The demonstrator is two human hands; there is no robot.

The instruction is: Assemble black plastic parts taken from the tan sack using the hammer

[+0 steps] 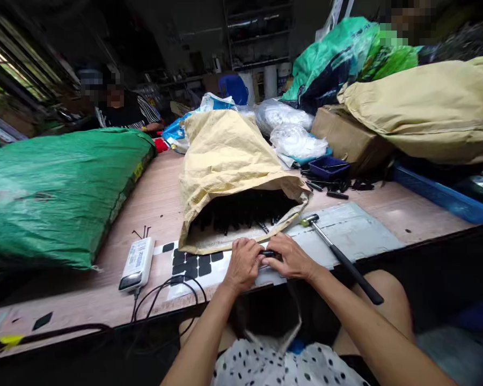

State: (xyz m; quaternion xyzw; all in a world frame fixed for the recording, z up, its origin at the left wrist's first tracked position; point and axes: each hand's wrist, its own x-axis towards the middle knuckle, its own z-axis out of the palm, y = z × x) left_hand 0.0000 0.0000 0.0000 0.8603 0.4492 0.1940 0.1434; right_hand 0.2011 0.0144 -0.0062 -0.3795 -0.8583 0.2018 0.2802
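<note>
My left hand [244,261] and my right hand [286,256] meet at the table's front edge, fingers closed around a small black cylindrical piece [269,253]. The fingers cover most of it, so its exact kind cannot be made out. Just beyond them a yellow woven sack [229,155] lies with its mouth facing me, full of black pieces [241,210]. To the right of my right hand, a hammer [338,257] with a black grip rests across a grey sheet [354,230], its handle jutting past the edge. Black square stickers [191,265] on a white sheet are near my left hand.
A white power bank [137,262] with a black cable stands at left, beside a bulging green sack [64,193]. Loose black pieces [338,194], a small blue tray [329,166], a carton [346,136] and another yellow sack [430,112] occupy the right. A person [124,110] sits across the table.
</note>
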